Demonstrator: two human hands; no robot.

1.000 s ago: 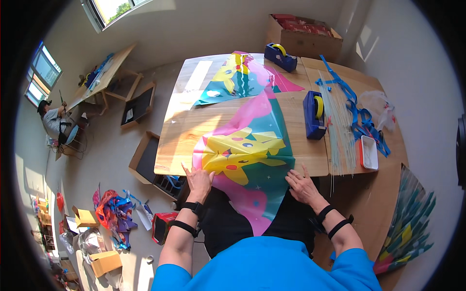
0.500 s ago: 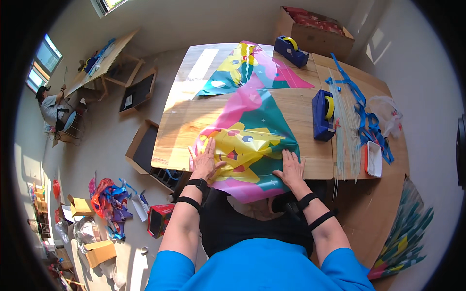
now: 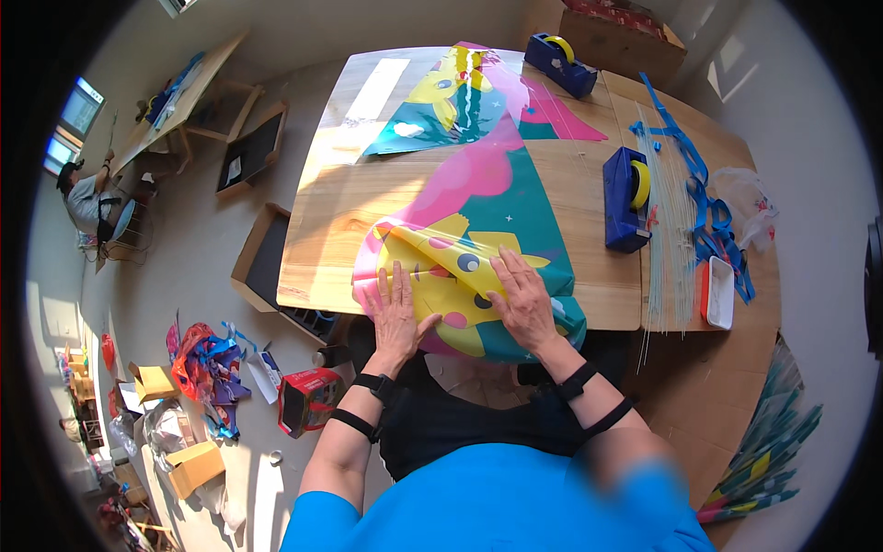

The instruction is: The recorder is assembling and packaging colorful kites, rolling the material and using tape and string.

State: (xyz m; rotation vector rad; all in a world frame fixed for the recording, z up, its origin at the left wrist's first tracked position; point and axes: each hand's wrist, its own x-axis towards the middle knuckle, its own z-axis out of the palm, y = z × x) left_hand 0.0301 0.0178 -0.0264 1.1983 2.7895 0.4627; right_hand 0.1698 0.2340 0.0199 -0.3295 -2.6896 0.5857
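Note:
A glossy printed sheet (image 3: 469, 179) in pink, teal and yellow, with a yellow cartoon figure, lies on the near half of the wooden table (image 3: 322, 235). Its near edge droops over the table's front edge, and a crease runs across the figure. My left hand (image 3: 395, 317) rests flat on the sheet's left part, fingers spread. On the figure, right of centre, my right hand (image 3: 524, 299) lies with its fingers stretched out. Neither hand grips anything. Farther back lies another sheet (image 3: 405, 129) with a similar print, touching or overlapping the first; I cannot tell which.
Two blue tape dispensers (image 3: 627, 201) stand on the table's right side. Beyond are thin pale rods (image 3: 676, 248), blue ribbon (image 3: 704, 221), a clear plastic bag (image 3: 750, 207) and a red-and-white tray (image 3: 720, 293). Floor boxes (image 3: 262, 267) stand left. A person (image 3: 90, 202) sits far left.
My right hand has moved up and inward from the sheet's right edge onto the figure. The near edge now folds down over the table's front. My view has shifted slightly.

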